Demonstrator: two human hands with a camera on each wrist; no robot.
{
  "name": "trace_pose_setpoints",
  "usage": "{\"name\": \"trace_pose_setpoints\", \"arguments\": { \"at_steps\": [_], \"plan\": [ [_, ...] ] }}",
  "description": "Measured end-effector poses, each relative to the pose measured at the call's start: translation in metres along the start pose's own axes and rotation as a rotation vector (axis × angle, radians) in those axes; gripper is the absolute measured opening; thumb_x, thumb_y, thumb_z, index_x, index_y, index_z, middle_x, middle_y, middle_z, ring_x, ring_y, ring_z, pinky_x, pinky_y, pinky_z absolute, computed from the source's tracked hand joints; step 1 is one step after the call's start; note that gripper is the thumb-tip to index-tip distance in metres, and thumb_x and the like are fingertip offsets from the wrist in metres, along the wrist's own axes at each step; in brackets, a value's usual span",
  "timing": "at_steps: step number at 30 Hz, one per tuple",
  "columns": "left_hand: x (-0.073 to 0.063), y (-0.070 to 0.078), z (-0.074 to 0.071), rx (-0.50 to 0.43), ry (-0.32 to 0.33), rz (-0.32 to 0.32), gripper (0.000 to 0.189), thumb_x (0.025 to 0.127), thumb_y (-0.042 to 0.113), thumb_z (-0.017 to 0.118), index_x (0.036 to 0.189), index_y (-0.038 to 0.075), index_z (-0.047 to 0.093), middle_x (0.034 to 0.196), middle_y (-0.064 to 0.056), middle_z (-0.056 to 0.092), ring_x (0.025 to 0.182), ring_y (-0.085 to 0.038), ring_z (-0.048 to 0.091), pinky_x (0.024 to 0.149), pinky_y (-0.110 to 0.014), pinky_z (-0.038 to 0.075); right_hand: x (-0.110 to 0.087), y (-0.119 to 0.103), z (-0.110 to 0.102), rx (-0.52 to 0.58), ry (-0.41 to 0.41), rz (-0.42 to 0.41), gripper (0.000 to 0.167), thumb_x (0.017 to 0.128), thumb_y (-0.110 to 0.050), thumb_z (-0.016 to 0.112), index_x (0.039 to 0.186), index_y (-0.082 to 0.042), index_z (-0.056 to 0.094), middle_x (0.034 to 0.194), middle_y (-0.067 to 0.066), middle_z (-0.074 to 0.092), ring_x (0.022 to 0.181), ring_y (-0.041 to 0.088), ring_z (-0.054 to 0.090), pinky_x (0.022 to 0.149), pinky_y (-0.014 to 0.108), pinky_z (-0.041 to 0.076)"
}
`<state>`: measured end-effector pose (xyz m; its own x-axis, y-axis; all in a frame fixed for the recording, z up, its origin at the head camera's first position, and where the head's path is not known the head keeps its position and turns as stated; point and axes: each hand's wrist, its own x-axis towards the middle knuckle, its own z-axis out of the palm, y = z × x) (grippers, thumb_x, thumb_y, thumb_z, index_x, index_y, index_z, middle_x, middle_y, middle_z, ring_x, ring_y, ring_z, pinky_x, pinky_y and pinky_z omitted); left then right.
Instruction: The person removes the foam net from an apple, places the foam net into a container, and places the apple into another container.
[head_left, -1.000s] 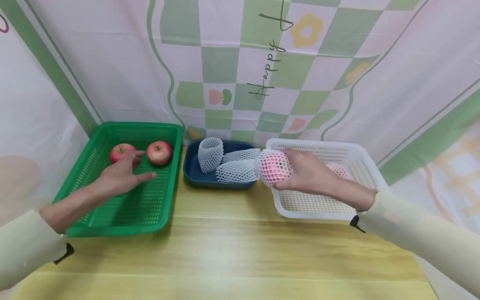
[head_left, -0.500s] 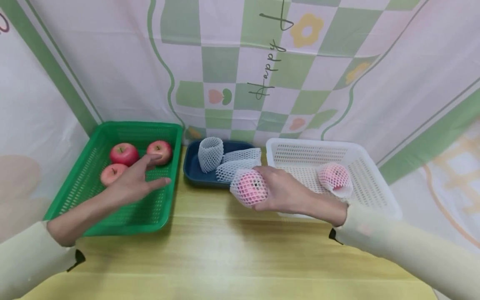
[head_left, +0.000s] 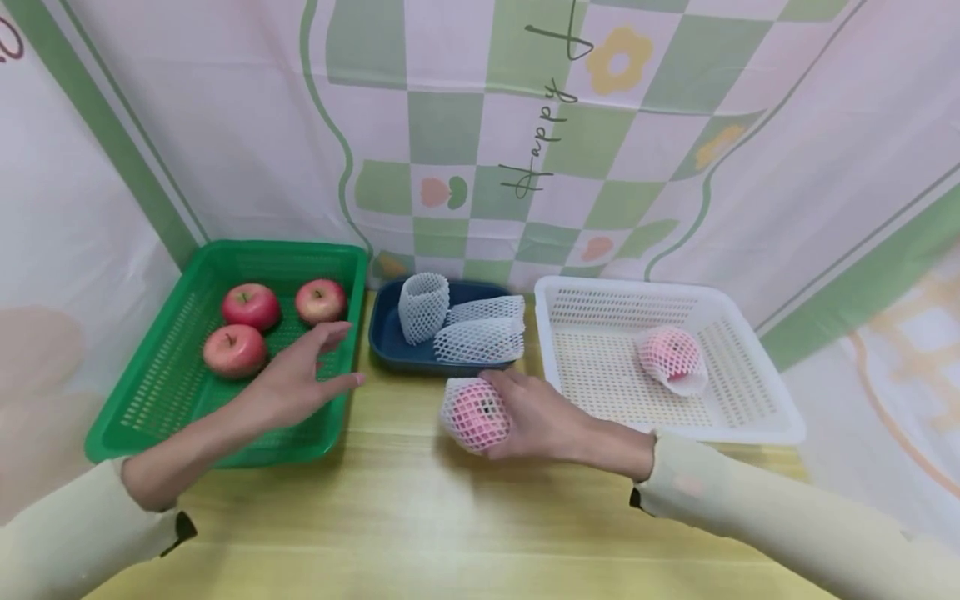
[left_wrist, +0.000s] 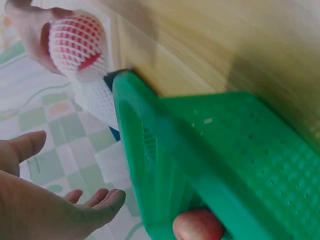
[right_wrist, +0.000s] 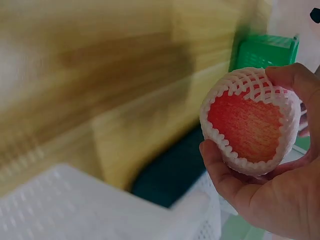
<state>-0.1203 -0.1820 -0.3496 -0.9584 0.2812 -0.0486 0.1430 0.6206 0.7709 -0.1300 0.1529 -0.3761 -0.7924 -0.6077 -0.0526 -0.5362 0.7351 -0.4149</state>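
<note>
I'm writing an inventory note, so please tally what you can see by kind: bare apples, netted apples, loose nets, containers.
Bare apples: 3
Netted apples: 2
Loose foam nets: 3
Baskets: 2
Blue tray: 1
Total: 11

A light yellow-brown wooden table [head_left: 390, 533] with visible grain. Behind the table rises a whitish printed cloth [head_left: 247, 108], faintly creased. Directly behind the table's middle, the cloth bears a checkered panel [head_left: 446, 125] of green and white squares, with dark cursive lettering [head_left: 537, 150] reading "Happy" turned sideways, and a yellow flower [head_left: 618, 60] above. Beyond the table's left and right ends, broad green bands slant across the fabric; past the right one is a peach grid pattern [head_left: 918, 321]. Soft light leaves a pale sheen on the table.
</note>
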Motion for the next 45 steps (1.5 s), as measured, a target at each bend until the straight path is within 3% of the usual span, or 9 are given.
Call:
{"name": "trace_pose_setpoints", "arguments": {
  "at_steps": [7,16,20,23,27,34,38,45],
  "plan": [
    [-0.007,0.008,0.027,0.050,0.051,0.078,0.065,0.101,0.022,0.073,0.155,-0.001,0.046,0.152,-0.027,0.053,0.138,-0.046,0.052,0.113,-0.064,0.046,-0.003,0.000,0.017,0.044,-0.024,0.011,0.100,0.064,-0.021,0.099,0.147,0.007,0.050,0.129,0.026,0.065,0.110,0.036,0.068,0.094,0.051,0.063],
    [-0.017,0.010,0.069,-0.018,0.063,0.169,0.050,0.099,0.010,0.074,0.145,0.002,0.058,0.141,-0.019,0.062,0.127,-0.038,0.062,0.104,-0.053,0.058,-0.004,0.001,0.033,0.039,-0.050,0.013,0.102,0.063,-0.023,0.100,0.147,0.003,0.050,0.124,0.021,0.066,0.104,0.033,0.069,0.089,0.049,0.064],
    [-0.020,0.006,0.087,-0.082,0.046,0.206,0.045,0.099,0.005,0.072,0.141,-0.003,0.058,0.137,-0.021,0.063,0.126,-0.039,0.062,0.104,-0.050,0.058,-0.004,0.000,0.034,0.050,-0.074,0.035,0.104,0.063,-0.026,0.100,0.149,0.003,0.049,0.126,0.021,0.066,0.104,0.033,0.069,0.089,0.049,0.064],
    [-0.020,0.000,0.098,-0.194,0.020,0.169,0.042,0.100,0.002,0.069,0.139,-0.008,0.058,0.136,-0.025,0.063,0.127,-0.042,0.062,0.106,-0.047,0.058,-0.005,0.001,0.034,0.051,-0.080,0.041,0.106,0.064,-0.027,0.100,0.151,0.004,0.048,0.127,0.021,0.065,0.105,0.032,0.068,0.090,0.049,0.064],
    [-0.019,-0.006,0.109,-0.314,-0.004,0.059,0.037,0.101,0.000,0.066,0.136,-0.010,0.060,0.133,-0.028,0.065,0.125,-0.041,0.065,0.104,-0.042,0.059,-0.006,0.002,0.035,0.051,-0.082,0.037,0.106,0.064,-0.026,0.100,0.151,0.004,0.048,0.127,0.020,0.066,0.106,0.031,0.068,0.090,0.048,0.064],
    [-0.015,-0.015,0.128,-0.396,0.003,0.007,0.028,0.100,-0.004,0.065,0.128,-0.009,0.065,0.126,-0.027,0.069,0.114,-0.039,0.071,0.095,-0.035,0.063,-0.008,0.002,0.040,0.044,-0.067,0.014,0.105,0.063,-0.025,0.100,0.150,0.004,0.048,0.128,0.022,0.066,0.106,0.034,0.069,0.092,0.050,0.063],
    [-0.012,-0.022,0.137,-0.413,0.023,-0.035,0.022,0.101,-0.001,0.066,0.122,-0.006,0.070,0.118,-0.019,0.075,0.104,-0.030,0.075,0.090,-0.032,0.064,-0.010,0.001,0.042,0.042,-0.061,-0.002,0.104,0.063,-0.025,0.099,0.150,0.003,0.049,0.127,0.021,0.066,0.105,0.034,0.069,0.090,0.049,0.064],
    [-0.009,-0.025,0.144,-0.601,-0.021,-0.136,0.026,0.103,-0.001,0.062,0.127,-0.010,0.067,0.111,-0.018,0.074,0.096,-0.024,0.075,0.083,-0.033,0.066,-0.011,0.001,0.044,0.032,-0.052,-0.019,0.102,0.064,-0.024,0.099,0.149,0.004,0.049,0.125,0.021,0.066,0.103,0.033,0.069,0.088,0.048,0.064]
  ]
}}
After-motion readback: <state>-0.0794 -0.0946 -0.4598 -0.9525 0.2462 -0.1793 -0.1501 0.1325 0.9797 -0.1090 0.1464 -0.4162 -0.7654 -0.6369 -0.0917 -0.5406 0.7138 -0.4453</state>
